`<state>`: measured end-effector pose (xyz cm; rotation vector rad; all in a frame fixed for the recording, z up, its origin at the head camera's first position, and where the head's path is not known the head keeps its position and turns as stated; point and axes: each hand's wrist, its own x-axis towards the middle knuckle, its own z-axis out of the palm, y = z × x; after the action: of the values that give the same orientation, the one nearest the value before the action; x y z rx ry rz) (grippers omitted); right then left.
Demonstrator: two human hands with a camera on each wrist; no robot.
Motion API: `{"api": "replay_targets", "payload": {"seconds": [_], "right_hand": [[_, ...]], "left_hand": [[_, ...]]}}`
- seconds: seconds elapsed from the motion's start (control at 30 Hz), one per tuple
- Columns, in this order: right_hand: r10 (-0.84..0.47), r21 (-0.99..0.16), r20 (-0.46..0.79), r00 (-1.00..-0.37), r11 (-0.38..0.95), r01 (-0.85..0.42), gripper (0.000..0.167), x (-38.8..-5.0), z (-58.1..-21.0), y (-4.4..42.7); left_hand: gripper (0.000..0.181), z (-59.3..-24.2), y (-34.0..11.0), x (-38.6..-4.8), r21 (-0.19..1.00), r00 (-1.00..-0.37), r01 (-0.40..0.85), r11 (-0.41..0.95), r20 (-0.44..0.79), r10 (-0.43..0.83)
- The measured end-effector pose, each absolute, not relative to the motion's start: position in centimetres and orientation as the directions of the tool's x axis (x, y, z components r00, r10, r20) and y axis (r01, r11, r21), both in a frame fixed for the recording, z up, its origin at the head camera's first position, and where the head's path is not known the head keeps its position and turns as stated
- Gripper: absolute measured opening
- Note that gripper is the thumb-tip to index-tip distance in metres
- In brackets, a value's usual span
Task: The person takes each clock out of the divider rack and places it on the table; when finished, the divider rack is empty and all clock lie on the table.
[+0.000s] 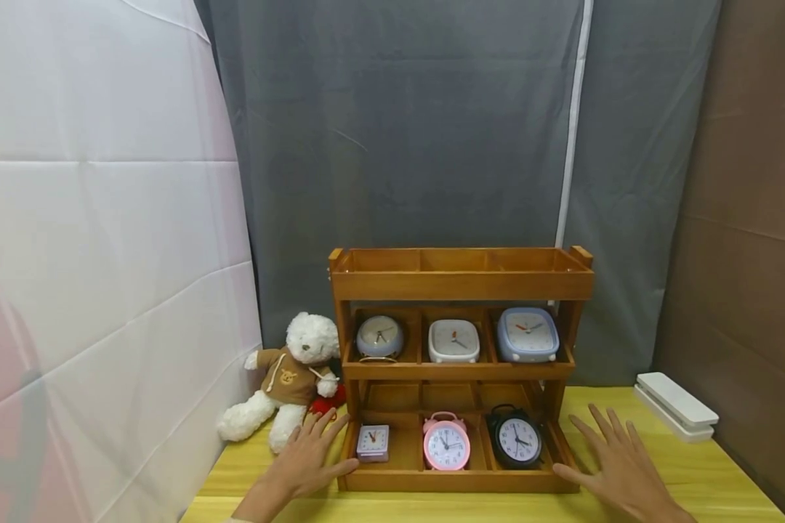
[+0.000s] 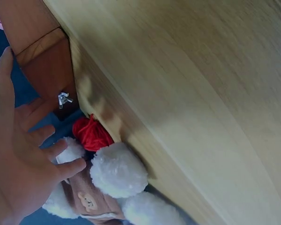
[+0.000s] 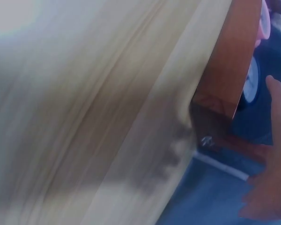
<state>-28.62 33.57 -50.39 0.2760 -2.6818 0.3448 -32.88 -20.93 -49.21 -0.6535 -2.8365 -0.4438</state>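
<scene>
My left hand [image 1: 304, 457] spreads its fingers beside the front left corner of a brown wooden three-tier shelf [image 1: 461, 481]. By the front right corner, my right hand [image 1: 618, 465] is spread likewise. Both thumbs point at the shelf; whether they touch it I cannot tell. On the bottom tier stand a small square lilac clock [image 1: 373, 443], a pink twin-bell alarm clock [image 1: 446, 444] and a black alarm clock [image 1: 518, 439]. The middle tier holds a round blue-grey clock [image 1: 379, 336], a white squarish clock [image 1: 454, 341] and a blue squarish clock [image 1: 528, 335].
A white teddy bear [image 1: 288, 388] in a brown hoodie sits left of the shelf, with a red yarn ball [image 2: 92, 133] by it. At the right lies a long white two-layered object [image 1: 677, 407]. Dark grey cloth [image 1: 399, 145] hangs behind the yellowish wooden table [image 1: 713, 472].
</scene>
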Motion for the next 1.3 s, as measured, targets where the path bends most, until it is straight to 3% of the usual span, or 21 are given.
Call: {"api": "replay_targets", "payload": {"seconds": [0.3,0.67,0.87,1.3], "right_hand": [[-0.132,-0.221,0.418,-0.899,0.945,-0.241,0.095,-29.0,-50.7,30.2],[-0.141,-0.248,0.488,-0.862,0.924,-0.292,0.091,-30.2,-51.6,27.2],[-0.144,-0.266,0.550,-0.822,0.904,-0.336,0.086,-31.3,-52.2,26.2],[-0.122,-0.353,0.525,-0.842,0.869,-0.346,0.081,-32.8,-52.3,24.5]], "left_hand": [[0.079,-49.7,-20.7,-33.5,0.372,-0.911,0.413,0.831,0.161,0.381],[0.080,-50.1,-21.3,-34.1,0.500,-0.926,0.314,0.807,-0.028,0.377],[0.081,-50.2,-21.4,-34.4,0.499,-0.927,0.301,0.813,-0.048,0.373],[0.084,-50.3,-21.5,-34.5,0.453,-0.924,0.330,0.828,-0.026,0.382]]}}
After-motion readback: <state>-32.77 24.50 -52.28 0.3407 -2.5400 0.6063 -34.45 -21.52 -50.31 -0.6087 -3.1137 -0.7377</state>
